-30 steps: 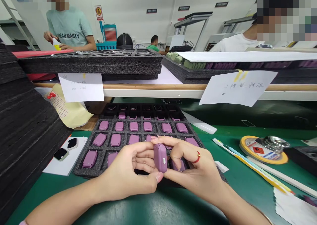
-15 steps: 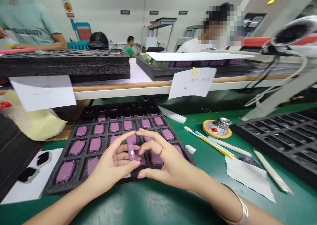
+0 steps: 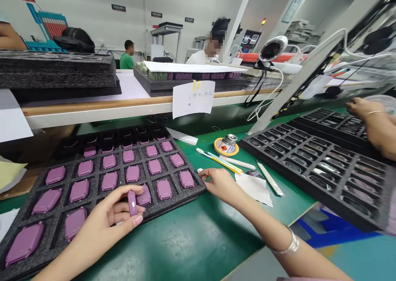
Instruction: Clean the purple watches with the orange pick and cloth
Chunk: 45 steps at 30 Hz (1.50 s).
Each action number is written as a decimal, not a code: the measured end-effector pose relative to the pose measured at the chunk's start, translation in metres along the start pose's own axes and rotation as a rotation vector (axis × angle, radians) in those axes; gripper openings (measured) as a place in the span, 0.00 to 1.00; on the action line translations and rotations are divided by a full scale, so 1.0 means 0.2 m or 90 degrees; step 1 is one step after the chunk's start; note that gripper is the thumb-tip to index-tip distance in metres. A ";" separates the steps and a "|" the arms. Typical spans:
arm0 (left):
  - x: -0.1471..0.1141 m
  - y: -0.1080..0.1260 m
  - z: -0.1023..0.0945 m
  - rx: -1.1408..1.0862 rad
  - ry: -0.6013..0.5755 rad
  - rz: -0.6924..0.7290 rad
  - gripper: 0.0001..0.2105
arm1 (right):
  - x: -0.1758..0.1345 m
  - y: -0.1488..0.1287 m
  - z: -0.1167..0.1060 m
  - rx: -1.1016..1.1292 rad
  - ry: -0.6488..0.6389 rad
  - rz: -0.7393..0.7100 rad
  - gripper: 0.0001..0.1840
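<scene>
My left hand (image 3: 116, 217) holds a purple watch case (image 3: 133, 202) on its edge between thumb and fingers, over the front of the black foam tray (image 3: 173, 206). A small light slot shows on the case's side. More purple watch cases (image 3: 163, 189) lie in the tray's compartments. At the tray's right corner, my right hand (image 3: 221, 184) has its fingers pinched on a small white crumpled piece (image 3: 199, 171), mostly covered by the fingertips.
Right of my right hand lie toothbrushes (image 3: 216, 159), a white paper sheet (image 3: 255, 188), a pale flat stick (image 3: 269, 178) and a metal-topped bottle in a yellow ring (image 3: 227, 145). Another black tray (image 3: 340, 194) holds dark glossy parts. Another person's hand (image 3: 360, 107) is at the far right.
The view has turned right. My right hand has moved away from the watch case to the white piece by the tray's corner. My left hand still holds the case.
</scene>
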State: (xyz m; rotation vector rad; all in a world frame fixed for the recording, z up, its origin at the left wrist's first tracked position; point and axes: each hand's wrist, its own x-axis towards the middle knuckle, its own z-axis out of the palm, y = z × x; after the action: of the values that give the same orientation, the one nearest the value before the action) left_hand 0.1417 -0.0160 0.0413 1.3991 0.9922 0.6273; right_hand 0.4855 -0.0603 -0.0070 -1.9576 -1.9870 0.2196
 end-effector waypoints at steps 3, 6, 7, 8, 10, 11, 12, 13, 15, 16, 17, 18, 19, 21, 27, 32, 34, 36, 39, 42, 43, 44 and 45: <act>0.00 0.01 0.01 -0.008 0.015 -0.011 0.24 | 0.04 0.01 0.09 -0.010 0.011 -0.004 0.11; -0.01 0.02 0.03 0.007 0.032 -0.020 0.23 | 0.08 0.05 0.06 -0.009 0.054 0.010 0.10; -0.01 0.02 0.04 0.017 0.034 -0.021 0.23 | 0.08 0.05 0.03 -0.006 0.079 0.015 0.11; -0.01 0.02 0.05 0.028 0.030 -0.019 0.23 | 0.09 0.04 0.00 0.001 0.108 0.018 0.11; -0.01 0.03 0.06 0.043 0.013 -0.018 0.24 | 0.08 -0.02 -0.07 0.022 0.170 0.014 0.12; -0.01 0.03 0.06 0.044 0.009 -0.018 0.24 | 0.07 -0.08 -0.09 0.044 0.204 0.004 0.11; -0.01 0.03 0.06 0.042 0.007 -0.016 0.24 | 0.06 -0.15 -0.11 0.075 0.231 -0.013 0.11; -0.01 0.03 0.06 0.040 0.008 -0.013 0.24 | 0.04 -0.24 -0.11 0.121 0.263 -0.041 0.12; -0.01 0.02 0.07 0.041 0.015 -0.004 0.24 | 0.00 -0.42 -0.08 0.337 0.327 -0.129 0.07; -0.01 0.02 0.07 0.045 0.019 0.004 0.24 | -0.03 -0.51 -0.05 0.417 0.306 -0.176 0.07; -0.01 0.02 0.07 0.047 0.021 0.012 0.24 | -0.05 -0.59 -0.02 0.468 0.290 -0.216 0.06; -0.01 0.01 0.07 0.046 0.018 0.022 0.24 | -0.07 -0.65 0.00 0.487 0.275 -0.252 0.06; -0.01 0.01 0.07 0.044 0.013 0.031 0.24 | -0.08 -0.70 0.03 0.486 0.265 -0.286 0.05; 0.00 0.00 0.07 0.040 0.004 0.047 0.23 | -0.10 -0.74 0.07 0.451 0.255 -0.337 0.04; 0.00 -0.02 0.06 0.047 -0.008 0.049 0.20 | -0.11 -0.73 0.14 0.428 0.225 -0.378 0.12; 0.01 -0.02 0.06 0.046 -0.012 0.044 0.21 | -0.10 -0.72 0.17 0.432 0.231 -0.371 0.14; 0.01 -0.01 0.06 0.049 -0.010 0.035 0.21 | -0.10 -0.72 0.17 0.416 0.228 -0.378 0.15; 0.01 -0.01 0.06 0.055 -0.012 0.028 0.20 | -0.11 -0.73 0.18 0.401 0.230 -0.384 0.15; 0.01 -0.01 0.06 0.051 -0.019 0.025 0.20 | -0.11 -0.73 0.18 0.410 0.238 -0.378 0.15; 0.01 -0.01 0.06 0.047 -0.024 0.020 0.21 | -0.11 -0.74 0.18 0.414 0.244 -0.378 0.15; 0.01 -0.01 0.06 0.053 -0.022 0.018 0.21 | -0.11 -0.74 0.18 0.410 0.247 -0.379 0.15; 0.01 -0.01 0.07 0.059 -0.020 0.016 0.21 | -0.11 -0.74 0.18 0.407 0.251 -0.377 0.14; 0.01 -0.02 0.07 0.064 -0.019 0.016 0.21 | -0.11 -0.74 0.18 0.408 0.258 -0.376 0.14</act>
State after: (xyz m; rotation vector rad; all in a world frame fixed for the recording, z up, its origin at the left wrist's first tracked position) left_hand 0.1535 -0.0213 0.0365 1.5069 0.9951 0.5800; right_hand 0.3343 -0.0830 0.0072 -0.8975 -1.8188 0.2418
